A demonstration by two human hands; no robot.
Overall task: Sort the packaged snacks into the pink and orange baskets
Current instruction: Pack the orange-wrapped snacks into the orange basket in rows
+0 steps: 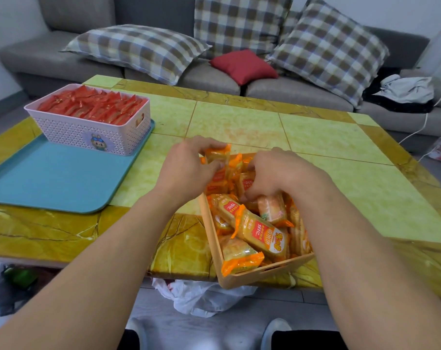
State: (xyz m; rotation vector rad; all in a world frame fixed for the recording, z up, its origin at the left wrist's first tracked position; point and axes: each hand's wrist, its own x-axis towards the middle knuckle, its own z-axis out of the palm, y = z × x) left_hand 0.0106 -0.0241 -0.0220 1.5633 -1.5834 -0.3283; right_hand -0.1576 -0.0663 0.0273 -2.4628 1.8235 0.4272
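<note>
Hidden and cut off, head view
Both hands are covering the far end of the orange basket (262, 274); right hand's fingers (249, 195) are disappearing among packets. Blue tray (50, 178) is running off the left edge. Packet print is blurring, unreadable.

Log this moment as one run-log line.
left hand: grips orange snack pack | right hand: in orange basket | pink basket: full, on tray

Tiled table (239, 122); teal tray (50, 178); orange basket (264, 274)
</note>
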